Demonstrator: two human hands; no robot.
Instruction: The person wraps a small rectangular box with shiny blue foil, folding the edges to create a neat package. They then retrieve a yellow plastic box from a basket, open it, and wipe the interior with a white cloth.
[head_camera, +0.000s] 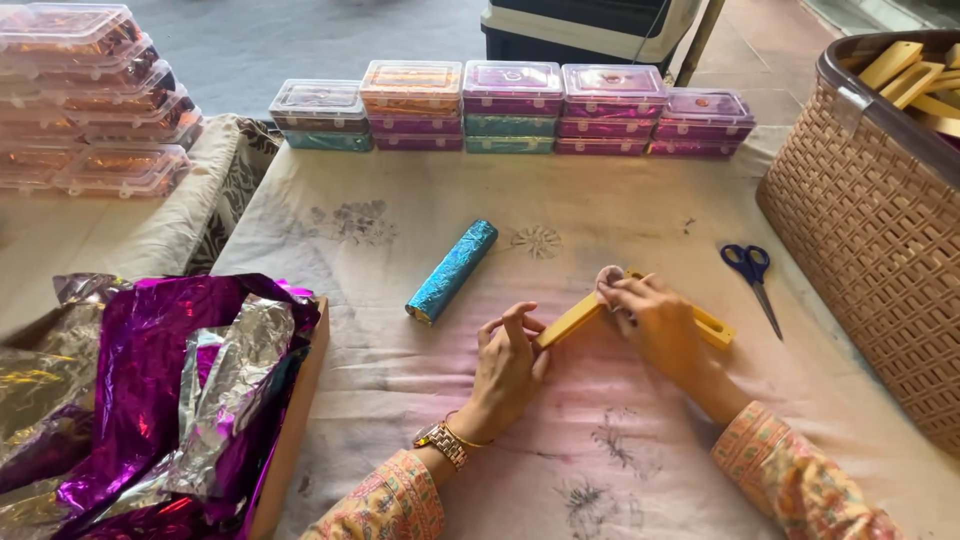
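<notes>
My left hand (507, 365) pinches the near end of a yellow wooden V-shaped piece (570, 320) that lies on the cloth-covered table (400, 370). My right hand (652, 322) rests on the piece's peak and covers part of its right arm, whose end (716, 329) sticks out beyond my fingers. A small pale thing sits under my right fingertips at the peak; I cannot tell what it is. A roll wrapped in blue foil (452, 271) lies just beyond my left hand.
Blue-handled scissors (753, 278) lie right of my hands. A woven basket (870, 230) of yellow wooden pieces stands at the right edge. Stacked clear lidded boxes (512, 106) line the back, with more (90, 95) at far left. Crumpled purple and silver foil (150, 400) fills a box at left.
</notes>
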